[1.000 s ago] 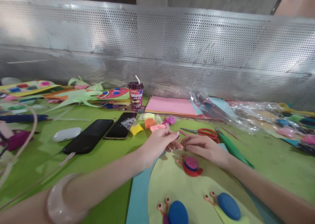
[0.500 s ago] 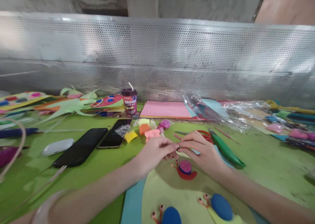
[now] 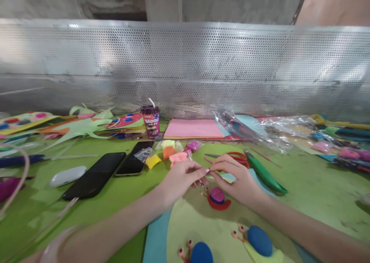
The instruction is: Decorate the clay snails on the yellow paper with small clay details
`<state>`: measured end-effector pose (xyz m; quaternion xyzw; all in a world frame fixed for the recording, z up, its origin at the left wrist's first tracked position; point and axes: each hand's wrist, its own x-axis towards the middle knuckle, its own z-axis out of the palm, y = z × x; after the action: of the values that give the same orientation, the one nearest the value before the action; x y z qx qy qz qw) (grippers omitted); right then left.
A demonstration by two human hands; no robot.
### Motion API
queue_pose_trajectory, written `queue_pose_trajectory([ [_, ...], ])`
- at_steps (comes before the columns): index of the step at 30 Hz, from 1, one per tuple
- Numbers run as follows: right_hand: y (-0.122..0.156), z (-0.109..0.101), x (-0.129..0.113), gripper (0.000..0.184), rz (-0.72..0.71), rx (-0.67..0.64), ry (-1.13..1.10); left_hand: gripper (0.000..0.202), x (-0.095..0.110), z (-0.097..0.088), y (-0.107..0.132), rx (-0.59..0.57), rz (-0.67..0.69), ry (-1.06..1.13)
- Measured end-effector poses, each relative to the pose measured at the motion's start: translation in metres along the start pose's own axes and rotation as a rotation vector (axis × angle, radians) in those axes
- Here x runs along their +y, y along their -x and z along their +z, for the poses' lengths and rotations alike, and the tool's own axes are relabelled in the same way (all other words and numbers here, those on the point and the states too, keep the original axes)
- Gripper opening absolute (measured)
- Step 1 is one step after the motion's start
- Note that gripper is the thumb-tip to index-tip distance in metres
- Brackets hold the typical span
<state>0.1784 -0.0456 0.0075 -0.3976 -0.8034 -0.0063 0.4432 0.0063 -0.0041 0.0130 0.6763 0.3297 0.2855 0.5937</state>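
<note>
Card point(image 3: 156, 238): blue sheet bearing a pale green oval point(image 3: 225, 225); probably light and bendy, best taken by opposite edges.
Left hand point(image 3: 180, 182): thumb and forefinger in a narrow pinch on the bit point(image 3: 208, 172).
Near snail point(image 3: 201, 252): on the oval, partly out of view; its thin stalks point(image 3: 189, 248) look fragile.
Bit: tiny, dark, between both hands, above the card's far part; material too small to tell. If clay, light, soft and quick to dent: tips only, little pressure.
Red snail point(image 3: 219, 205): on the oval, just nearer than the pinch; probably safest held by its rounded shell point(image 3: 217, 195).
Right hand point(image 3: 239, 182): thumb and forefinger also narrowed, meeting the left's at the bit.
Yellow snail point(image 3: 243, 245): on the oval; likely best gripped round its blue shell.
</note>
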Motion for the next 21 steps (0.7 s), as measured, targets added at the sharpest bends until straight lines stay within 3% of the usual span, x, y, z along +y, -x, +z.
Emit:
queue_pose_trajectory([
  [21, 0.0017, 0.0022, 0.0045, 0.012, -0.06, -0.006, -0.007, 0.02, 0.0, 0.0003, -0.0013, 0.013, -0.016, -0.002],
])
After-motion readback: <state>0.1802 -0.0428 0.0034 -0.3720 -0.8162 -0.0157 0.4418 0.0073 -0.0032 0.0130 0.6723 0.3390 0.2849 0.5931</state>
